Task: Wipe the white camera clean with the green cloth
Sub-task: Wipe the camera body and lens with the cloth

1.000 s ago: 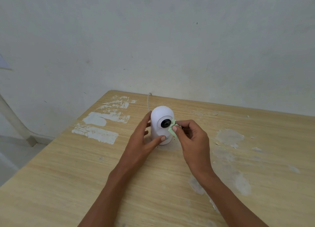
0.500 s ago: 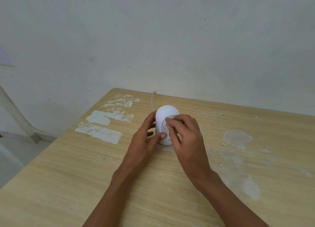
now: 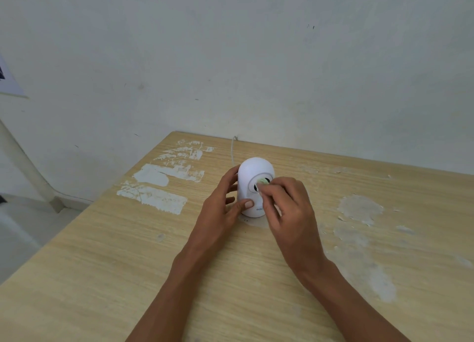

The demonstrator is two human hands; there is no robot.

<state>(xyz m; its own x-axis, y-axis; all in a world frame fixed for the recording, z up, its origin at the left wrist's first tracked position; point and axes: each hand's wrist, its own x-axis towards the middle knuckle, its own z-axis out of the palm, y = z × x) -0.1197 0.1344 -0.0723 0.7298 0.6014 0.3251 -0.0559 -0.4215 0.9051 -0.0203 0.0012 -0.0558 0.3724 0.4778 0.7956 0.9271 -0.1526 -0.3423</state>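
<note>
**A:** What are the person's 2 hands doing?

**B:** The right hand (image 3: 289, 210) has its fingertips bunched together in a pinching grip on a small wad of green cloth (image 3: 262, 181), pressing it against the dark round lens at the front of the white camera (image 3: 254, 177). Only a sliver of green shows past the fingers. The left hand (image 3: 220, 208) cups the camera's left side, fingers curled behind the body and the thumb laid across its lower front, a closed grip that steadies it.

**A:** Where does the camera sit?

**B:** It stands upright on a pale wood-grain worktop (image 3: 102, 277), toward the far edge. It is egg-shaped, with the lens turned toward the wearer. A thin white cable (image 3: 233, 149) runs from behind it to the worktop's back edge.

**A:** And around that?

**B:** Patches of white scraped paint (image 3: 154, 198) mark the worktop to the left, with duller worn patches to the right. A plain grey-white wall (image 3: 230, 59) rises behind.
</note>
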